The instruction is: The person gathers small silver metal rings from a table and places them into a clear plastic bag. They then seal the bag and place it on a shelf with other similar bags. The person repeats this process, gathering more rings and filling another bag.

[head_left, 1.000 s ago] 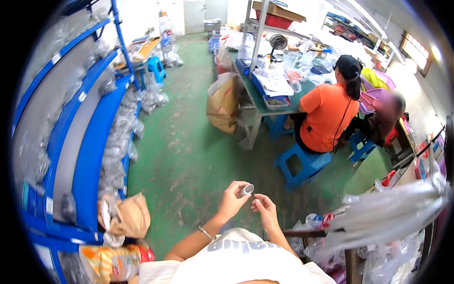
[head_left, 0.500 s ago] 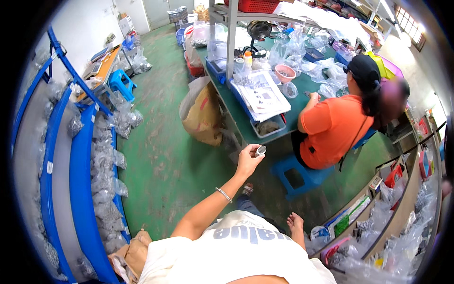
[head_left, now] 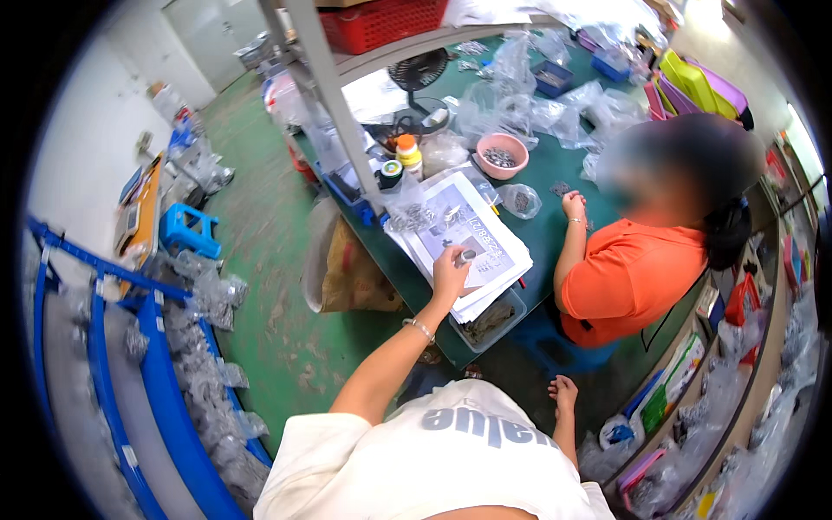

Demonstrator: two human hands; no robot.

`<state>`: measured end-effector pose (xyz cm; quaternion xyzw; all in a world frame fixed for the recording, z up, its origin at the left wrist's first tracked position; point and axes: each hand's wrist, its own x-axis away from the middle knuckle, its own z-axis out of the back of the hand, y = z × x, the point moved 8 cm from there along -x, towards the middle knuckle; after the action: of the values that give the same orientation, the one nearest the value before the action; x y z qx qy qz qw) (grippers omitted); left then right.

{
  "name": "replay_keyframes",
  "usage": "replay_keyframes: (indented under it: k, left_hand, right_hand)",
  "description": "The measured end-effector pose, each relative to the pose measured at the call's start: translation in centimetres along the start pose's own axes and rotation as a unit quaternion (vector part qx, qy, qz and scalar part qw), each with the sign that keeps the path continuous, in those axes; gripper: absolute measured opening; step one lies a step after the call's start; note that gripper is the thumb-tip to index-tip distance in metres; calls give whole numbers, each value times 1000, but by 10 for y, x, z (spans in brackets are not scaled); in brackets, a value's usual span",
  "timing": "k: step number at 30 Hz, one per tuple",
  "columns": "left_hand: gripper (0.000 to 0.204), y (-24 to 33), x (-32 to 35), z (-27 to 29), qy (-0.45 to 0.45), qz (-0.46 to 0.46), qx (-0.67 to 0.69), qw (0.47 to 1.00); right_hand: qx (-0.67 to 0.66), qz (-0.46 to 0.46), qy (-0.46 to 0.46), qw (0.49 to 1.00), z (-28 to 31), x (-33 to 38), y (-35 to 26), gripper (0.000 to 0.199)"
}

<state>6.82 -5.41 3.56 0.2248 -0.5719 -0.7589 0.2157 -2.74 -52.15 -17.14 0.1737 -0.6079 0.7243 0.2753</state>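
Note:
My left hand is closed around a small round, cup-like piece, pale at the rim with a grey middle; its exact kind is not clear. The hand is over a stack of printed sheets near the table's corner. Whether it touches the paper I cannot tell. My right hand hangs low beside my body, fingers loosely bent and a little apart, with nothing visible in it. Below the papers, a clear plastic tray holds greyish contents. A clear bag of small metal parts lies at the stack's far left.
A co-worker in an orange top sits at the green table. A pink bowl of small parts, bottles and a black fan stand on it. Blue shelving lines the left; bagged goods fill shelves at right.
I have moved closer to the table. My left hand, still holding the round piece, has gone from beyond the table's corner to over the papers. The co-worker's head has turned toward the left.

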Motion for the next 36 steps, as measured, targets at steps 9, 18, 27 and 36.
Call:
replay_keyframes:
  k: [9,18,27,36]
  left_hand:
    - [37,-23,-57,-28,-142,-142,-163,966]
    - [35,-10,-59,-19,-176,-207,-184,945]
    - [45,-7,-67,-20,-182,-145,-188,954]
    - [37,12,17,28,-223,-171,-171,944]
  right_hand:
    - [-71,-183,213,957,29,136,167,13]
    - [40,-190,238,952,3,204,286,14]
    - [234,45,242,941,-70,251,233,18]
    - [341,93,237,905,-95,303,206,27]
